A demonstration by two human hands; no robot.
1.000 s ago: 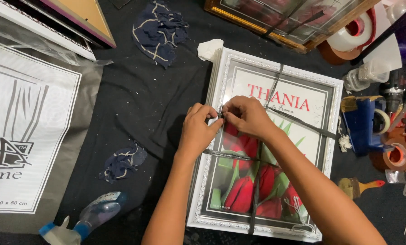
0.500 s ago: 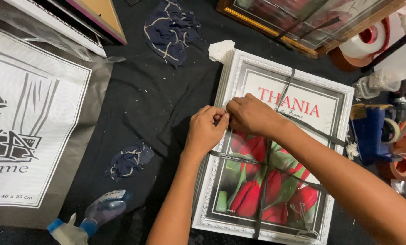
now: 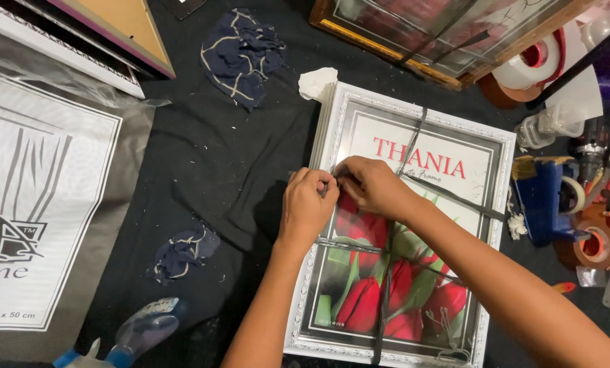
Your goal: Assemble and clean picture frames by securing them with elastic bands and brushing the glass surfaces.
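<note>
Both hands, left hand (image 3: 310,204) and right hand (image 3: 369,187), pinch thin strapping tape (image 3: 448,196) at the white picture frame (image 3: 501,178), whose rigid moulding looks safer to grip than its fragile-seeming glazed front.

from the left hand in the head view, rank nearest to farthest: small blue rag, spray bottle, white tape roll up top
From the left hand:
1. Small blue rag, on the black cloth to its left.
2. Spray bottle, lower left by the bottom edge.
3. White tape roll, far upper right.

Grey plastic-wrapped package (image 3: 80,225) with white rectangular label (image 3: 25,225), far left.
</note>
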